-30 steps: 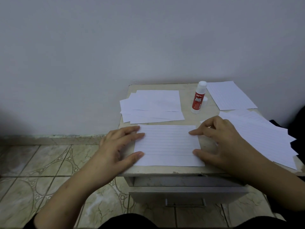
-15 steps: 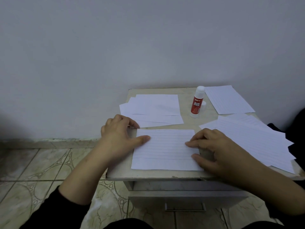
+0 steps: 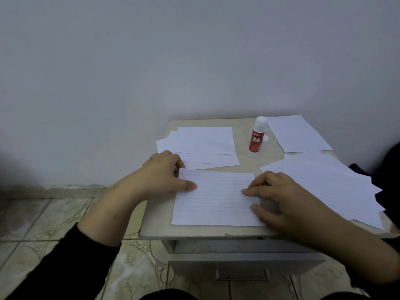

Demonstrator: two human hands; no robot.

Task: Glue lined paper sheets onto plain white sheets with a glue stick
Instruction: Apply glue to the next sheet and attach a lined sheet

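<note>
A lined sheet (image 3: 216, 200) lies at the front of the small table (image 3: 155, 224). My left hand (image 3: 164, 176) grips its far left corner, thumb on top and fingers curled over the far edge. My right hand (image 3: 279, 198) rests on the sheet's right edge, its fingertips pressing flat on the paper. Whether a plain sheet lies underneath is hidden. A red glue stick (image 3: 256, 139) with a white top stands upright at the back. A loose stack of plain white sheets (image 3: 205, 144) lies at the back left.
One lined sheet (image 3: 298, 135) lies at the back right by the wall. A fanned pile of lined sheets (image 3: 324, 185) covers the right side and overhangs the edge. A drawer with a handle (image 3: 242, 276) sits below the tabletop. Tiled floor lies to the left.
My left hand went from lying flat on the sheet's left edge to curling around its far left corner. My right hand slid slightly inward along the right edge.
</note>
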